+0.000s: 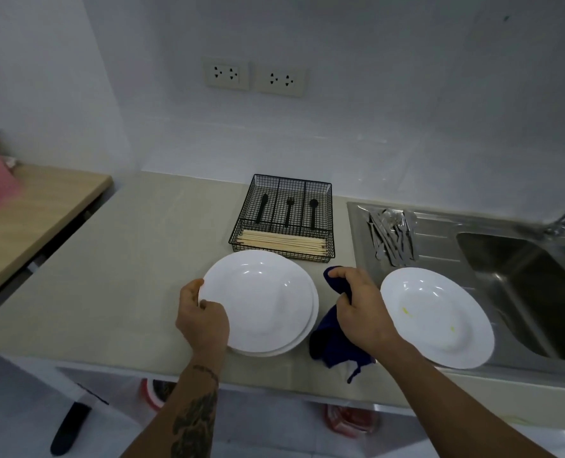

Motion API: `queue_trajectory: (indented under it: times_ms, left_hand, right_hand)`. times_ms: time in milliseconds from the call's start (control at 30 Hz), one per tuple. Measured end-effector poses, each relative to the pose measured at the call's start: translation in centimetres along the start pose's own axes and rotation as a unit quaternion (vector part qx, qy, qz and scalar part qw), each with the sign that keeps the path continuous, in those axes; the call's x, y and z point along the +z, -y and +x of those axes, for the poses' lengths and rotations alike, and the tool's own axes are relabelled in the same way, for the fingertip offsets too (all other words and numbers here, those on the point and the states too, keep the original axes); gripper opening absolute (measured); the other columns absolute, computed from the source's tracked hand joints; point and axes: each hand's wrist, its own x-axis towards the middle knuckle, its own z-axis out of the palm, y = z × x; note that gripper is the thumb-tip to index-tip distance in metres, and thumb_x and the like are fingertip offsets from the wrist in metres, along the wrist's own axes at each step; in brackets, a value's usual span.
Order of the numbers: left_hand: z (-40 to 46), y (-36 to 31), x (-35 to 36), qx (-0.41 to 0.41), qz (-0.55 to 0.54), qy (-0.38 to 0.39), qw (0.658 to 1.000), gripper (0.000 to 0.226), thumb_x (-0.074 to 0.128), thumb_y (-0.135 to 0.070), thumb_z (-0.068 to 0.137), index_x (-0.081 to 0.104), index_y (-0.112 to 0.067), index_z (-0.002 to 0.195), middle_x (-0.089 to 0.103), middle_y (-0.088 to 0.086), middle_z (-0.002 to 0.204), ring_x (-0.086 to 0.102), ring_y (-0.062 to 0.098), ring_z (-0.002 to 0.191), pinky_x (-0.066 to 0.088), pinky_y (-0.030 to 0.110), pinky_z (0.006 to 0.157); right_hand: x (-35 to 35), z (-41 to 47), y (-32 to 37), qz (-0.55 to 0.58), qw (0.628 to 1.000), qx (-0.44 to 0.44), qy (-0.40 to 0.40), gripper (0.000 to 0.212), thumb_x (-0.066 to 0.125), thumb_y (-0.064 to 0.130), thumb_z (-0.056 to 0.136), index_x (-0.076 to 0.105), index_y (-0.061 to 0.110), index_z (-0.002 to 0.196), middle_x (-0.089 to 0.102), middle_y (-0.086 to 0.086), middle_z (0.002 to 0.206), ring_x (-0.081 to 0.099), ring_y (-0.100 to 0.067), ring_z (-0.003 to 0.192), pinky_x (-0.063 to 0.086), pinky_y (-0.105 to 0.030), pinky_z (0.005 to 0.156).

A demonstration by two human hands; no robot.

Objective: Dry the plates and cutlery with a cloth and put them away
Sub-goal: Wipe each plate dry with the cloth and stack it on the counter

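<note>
While the left hand [201, 317] pinches the rim of the top plate [258, 299] on the table [109, 276], the right hand [357, 305] — fingers curled round the blue cloth [327, 345] — sits just beside the undried plate [436, 317] on the sink drainboard [439, 233], so it is the nearer one.

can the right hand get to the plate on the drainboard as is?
Probably yes: the plate lies just beside the right hand with nothing between, but that hand grips the cloth.
</note>
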Motion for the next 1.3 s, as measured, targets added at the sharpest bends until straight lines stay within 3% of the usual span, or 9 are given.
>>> queue_trajectory:
  times_ms: [133,267,433,567,767,833,900,1133,1300]
  left_hand:
    - [0.0,0.5,0.3,0.027,0.037,0.034,0.998,0.046,0.046,0.012,0.082,0.062,-0.006,0.121,0.066,0.012,0.117,0.06,0.029,0.106,0.044,0.029,0.087]
    - [-0.4,-0.4,1.2,0.114,0.093,0.051,0.988,0.044,0.051,0.008,0.083,0.064,-0.01,0.122,0.066,0.015,0.12,0.06,0.037,0.109,0.049,0.043,0.093]
    - [-2.9,-3.4,5.6,0.197,0.072,0.127,0.969,0.042,0.054,0.006,0.087,0.064,-0.015,0.122,0.067,0.007,0.121,0.06,0.027,0.114,0.048,0.041,0.1]
    - [-8.3,-4.6,11.1,0.21,0.038,0.254,0.943,0.044,0.054,0.008,0.088,0.062,-0.016,0.124,0.067,0.003,0.119,0.06,0.017,0.113,0.046,0.028,0.095]
    - [-15.0,-3.7,18.1,0.115,0.122,0.422,0.891,0.052,0.054,-0.011,0.093,0.046,-0.026,0.142,0.056,-0.001,0.138,0.06,0.024,0.116,0.051,0.041,0.1]
    - [-16.6,-3.5,19.6,0.094,0.132,0.438,0.884,0.056,0.057,-0.011,0.093,0.042,-0.022,0.146,0.05,-0.001,0.145,0.051,0.023,0.126,0.041,0.033,0.105]
    - [-17.8,-3.6,20.4,0.091,0.136,0.438,0.884,0.055,0.057,-0.008,0.093,0.043,-0.017,0.146,0.049,-0.001,0.141,0.047,0.02,0.127,0.034,0.023,0.096]
    - [-19.4,-2.9,22.1,0.092,0.139,0.387,0.907,0.058,0.058,0.002,0.088,0.049,-0.023,0.139,0.051,-0.013,0.123,0.046,0.009,0.108,0.037,0.023,0.092]
    - [-19.4,-2.4,22.6,0.065,0.101,0.376,0.919,0.061,0.05,0.009,0.081,0.058,-0.03,0.128,0.063,-0.016,0.12,0.059,0.006,0.106,0.051,0.018,0.087]
  right_hand:
    - [-0.9,0.1,-0.5,-0.016,1.0,0.002,0.002,0.047,0.046,-0.004,0.086,0.054,0.021,0.125,0.045,0.009,0.122,0.044,-0.005,0.107,0.032,-0.015,0.093]
    - [-2.9,-0.2,-1.6,-0.022,1.0,0.015,-0.016,0.047,0.047,-0.003,0.087,0.053,0.022,0.126,0.044,0.013,0.119,0.043,-0.002,0.105,0.034,-0.013,0.092]
    - [-5.6,-0.5,-3.6,-0.022,0.998,0.036,-0.045,0.044,0.05,0.0,0.088,0.054,0.025,0.124,0.049,0.01,0.121,0.046,-0.005,0.107,0.034,-0.014,0.094]
    - [-8.5,-1.0,-6.1,-0.032,0.996,0.051,-0.072,0.047,0.049,-0.002,0.083,0.056,0.025,0.122,0.05,0.012,0.121,0.048,-0.005,0.111,0.038,-0.017,0.096]
    - [-12.7,-1.4,-11.0,-0.108,0.991,0.052,-0.055,0.047,0.046,0.005,0.079,0.053,0.024,0.121,0.05,0.008,0.124,0.05,-0.016,0.111,0.046,-0.034,0.093]
    - [-14.0,-1.0,-12.4,-0.147,0.987,0.052,-0.04,0.046,0.047,0.006,0.079,0.054,0.021,0.122,0.05,0.003,0.124,0.048,-0.02,0.111,0.045,-0.034,0.093]
    - [-14.7,-0.4,-13.7,-0.175,0.983,0.048,-0.018,0.047,0.047,0.006,0.079,0.053,0.019,0.123,0.05,0.0,0.123,0.047,-0.024,0.11,0.044,-0.035,0.091]
    - [-14.1,0.6,-17.9,-0.18,0.975,0.04,0.126,0.066,0.062,0.017,0.074,0.04,0.023,0.137,0.039,-0.002,0.138,0.042,-0.029,0.118,0.042,-0.043,0.096]
    - [-12.4,-0.6,-20.6,-0.247,0.95,0.061,0.179,0.075,0.045,0.034,0.09,0.005,0.024,0.152,0.015,-0.001,0.158,0.013,-0.031,0.143,0.013,-0.057,0.114]
